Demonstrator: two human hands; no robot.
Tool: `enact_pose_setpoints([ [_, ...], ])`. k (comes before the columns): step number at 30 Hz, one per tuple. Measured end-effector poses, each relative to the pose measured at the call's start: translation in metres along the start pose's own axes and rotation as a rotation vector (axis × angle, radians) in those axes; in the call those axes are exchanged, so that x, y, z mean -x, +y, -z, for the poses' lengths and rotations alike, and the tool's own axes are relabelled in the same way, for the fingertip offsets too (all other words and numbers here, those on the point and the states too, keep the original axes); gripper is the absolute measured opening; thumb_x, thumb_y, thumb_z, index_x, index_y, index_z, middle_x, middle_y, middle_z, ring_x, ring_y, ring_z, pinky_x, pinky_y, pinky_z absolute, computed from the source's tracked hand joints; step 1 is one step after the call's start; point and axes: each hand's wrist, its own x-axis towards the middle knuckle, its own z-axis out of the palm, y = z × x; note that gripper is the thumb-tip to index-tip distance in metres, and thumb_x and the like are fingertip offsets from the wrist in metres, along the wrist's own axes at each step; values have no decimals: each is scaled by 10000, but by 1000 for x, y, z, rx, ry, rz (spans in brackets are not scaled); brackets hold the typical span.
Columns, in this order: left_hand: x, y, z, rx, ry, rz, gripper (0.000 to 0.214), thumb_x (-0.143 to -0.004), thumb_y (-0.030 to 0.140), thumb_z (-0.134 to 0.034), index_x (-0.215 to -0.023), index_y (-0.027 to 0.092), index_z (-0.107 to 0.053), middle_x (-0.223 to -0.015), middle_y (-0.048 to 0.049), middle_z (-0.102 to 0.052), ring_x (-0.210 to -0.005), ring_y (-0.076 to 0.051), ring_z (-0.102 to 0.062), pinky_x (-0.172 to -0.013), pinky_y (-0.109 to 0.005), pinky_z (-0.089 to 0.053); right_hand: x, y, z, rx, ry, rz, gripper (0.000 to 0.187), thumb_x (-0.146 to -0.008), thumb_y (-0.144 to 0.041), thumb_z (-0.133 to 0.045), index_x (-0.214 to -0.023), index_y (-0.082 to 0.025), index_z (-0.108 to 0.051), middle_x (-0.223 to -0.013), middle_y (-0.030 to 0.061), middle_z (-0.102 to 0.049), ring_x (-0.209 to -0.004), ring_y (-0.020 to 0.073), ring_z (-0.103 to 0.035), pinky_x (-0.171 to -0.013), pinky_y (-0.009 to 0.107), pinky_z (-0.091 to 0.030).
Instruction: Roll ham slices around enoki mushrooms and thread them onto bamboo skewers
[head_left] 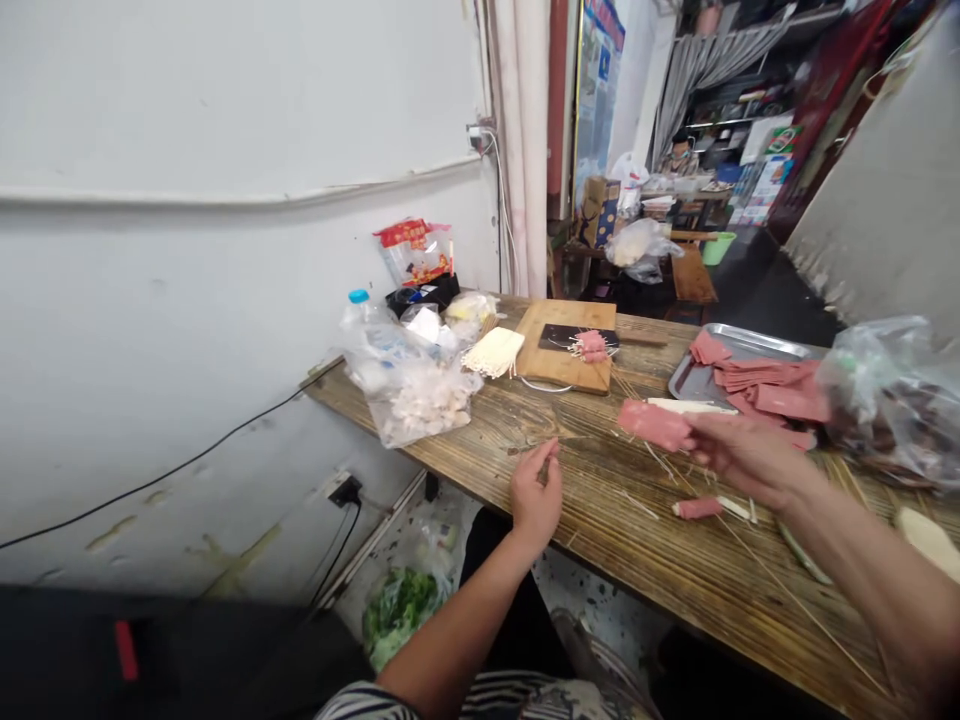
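My right hand (739, 455) is closed on a pink meat slice (654, 424) with a bundle of white enoki mushrooms (690, 406) lying along it, held just above the wooden table (525, 420). My left hand (536, 490) rests near the table's front edge, its fingers pinched on a thin bamboo skewer (544, 462). A finished pink roll (697, 508) lies on the table between my hands, among loose skewers (787, 590).
A metal tray (694, 378) holds several pink meat slices. A cutting board (570, 355) carries finished rolls, with an enoki bundle (493, 351) beside it. Plastic bags, a water bottle (364, 320) and a large bag (892, 400) crowd the table. A bag of greens (397, 610) sits on the floor.
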Motion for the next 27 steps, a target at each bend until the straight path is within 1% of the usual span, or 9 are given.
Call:
enact_pose_setpoints([
  [3, -2, -6, 10, -12, 27, 37, 287, -857, 150, -502, -1078, 161, -685, -1022, -87, -718, -950, -191, -665, -903, -366, -533, -1, 17, -51, -233, -176, -173, 145, -740, -305, -690, -741, -162, -668, -799, 74, -709, -681, 123, -629, -524, 188, -500],
  [6, -2, -8, 14, -16, 29, 31, 284, -861, 157, -503, -1080, 165, -684, -1017, -84, -720, -947, -189, -666, -892, -358, -538, -3, 38, -81, -344, -157, -107, 134, -780, -311, -662, -777, -178, -663, -846, 67, -717, -750, 146, -661, -568, 216, -554],
  [9, -1, -8, 14, -20, 17, 20, 286, -867, 160, -503, -1090, 170, -681, -1020, -83, -719, -951, -189, -665, -890, -359, -539, 9, 63, -93, -438, -88, -74, 112, -761, -290, -694, -786, -191, -647, -806, 64, -706, -770, 175, -677, -613, 266, -593],
  [13, -1, -7, 15, -29, 1, -23, 292, -881, 158, -483, -1097, 174, -679, -1032, -83, -713, -975, -188, -656, -915, -362, -527, 54, 84, -94, -425, -154, -248, 156, -729, -294, -737, -800, -179, -660, -823, 101, -709, -797, 210, -692, -686, 320, -612],
  [16, -1, -6, 16, -37, -31, -97, 295, -894, 146, -457, -1075, 177, -688, -1038, -82, -708, -991, -186, -645, -923, -359, -519, 86, 80, -83, -294, -199, -322, 282, -730, -386, -739, -890, -161, -682, -853, 123, -718, -778, 212, -692, -665, 333, -601],
  [18, 0, -5, 16, -56, -67, -130, 307, -896, 135, -445, -1077, 183, -688, -1040, -81, -705, -992, -187, -642, -916, -359, -519, 91, 71, -65, -127, -184, -251, 378, -727, -458, -726, -957, -161, -687, -865, 117, -719, -727, 196, -679, -612, 319, -578],
  [22, 0, -4, 15, -105, -120, -157, 313, -885, 120, -450, -1076, 191, -688, -1043, -75, -701, -996, -188, -637, -910, -356, -516, 61, 54, -9, 501, 8, 109, 374, -765, -529, -639, -945, -210, -714, -703, 51, -687, -640, 191, -635, -588, 321, -514],
  [25, 1, -5, 14, -113, -123, -170, 304, -879, 117, -460, -1071, 183, -686, -1036, -77, -702, -989, -191, -634, -907, -361, -511, 26, 47, 34, 952, 222, 435, 317, -843, -465, -530, -867, -211, -718, -856, 83, -702, -803, 236, -648, -687, 348, -488],
  [27, 1, -6, 13, -122, -132, -177, 301, -878, 116, -461, -1071, 179, -684, -1036, -80, -703, -985, -194, -634, -907, -369, -508, 7, 47, 51, 1178, 273, 552, 309, -876, -402, -486, -893, -195, -716, -902, 94, -689, -813, 230, -630, -681, 333, -461],
])
